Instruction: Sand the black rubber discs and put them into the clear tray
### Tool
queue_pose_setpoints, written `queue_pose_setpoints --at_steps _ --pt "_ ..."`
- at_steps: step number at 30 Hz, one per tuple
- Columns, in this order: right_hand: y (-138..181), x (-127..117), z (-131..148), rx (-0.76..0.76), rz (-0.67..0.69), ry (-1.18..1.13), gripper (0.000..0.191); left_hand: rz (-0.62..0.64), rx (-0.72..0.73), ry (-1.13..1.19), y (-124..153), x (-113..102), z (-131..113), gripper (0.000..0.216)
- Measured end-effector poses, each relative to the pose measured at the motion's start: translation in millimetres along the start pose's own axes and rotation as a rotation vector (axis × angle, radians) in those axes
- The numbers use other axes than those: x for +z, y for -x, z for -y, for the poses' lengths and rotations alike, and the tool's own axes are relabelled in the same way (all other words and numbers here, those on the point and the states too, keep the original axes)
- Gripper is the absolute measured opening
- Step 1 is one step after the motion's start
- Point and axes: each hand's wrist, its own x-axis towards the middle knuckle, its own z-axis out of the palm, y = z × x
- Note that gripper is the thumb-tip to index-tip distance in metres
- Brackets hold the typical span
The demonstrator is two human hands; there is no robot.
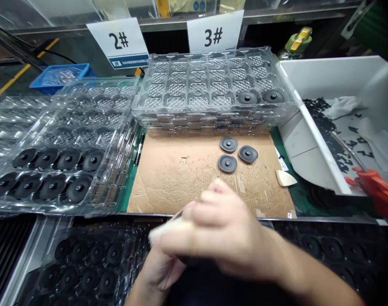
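Note:
My right hand [219, 229] is closed, blurred by motion, over my left hand [160, 265] in front of the cardboard. A pale covering or piece [168, 229] shows at the right thumb; which of these I cannot tell. My left hand curls underneath, and what lies between the hands is hidden. Beyond them on the cardboard [168, 182] lie three dark rounded discs with a small central stud: one at the back [229, 144], one at the right [248, 154] and one in front [227, 163].
A clear tray stack [198, 102] stands behind the cardboard. Another clear tray [50, 172] at left holds several dark discs. At right are a cream triangular pad [285, 178], a white bin [315, 140] with black scraps, and a red-handled tool [377, 187]. More filled trays [85, 255] sit below.

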Motion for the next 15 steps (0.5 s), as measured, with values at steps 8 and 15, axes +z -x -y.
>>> queue_pose_setpoints --at_steps 8,15 --pt "39 55 -78 0.689 -0.208 -0.293 0.026 0.160 -0.266 1.084 7 -3 4 0.045" --pt "46 93 -85 0.703 -0.142 -0.325 0.030 0.150 -0.273 1.167 10 -7 8 0.047"
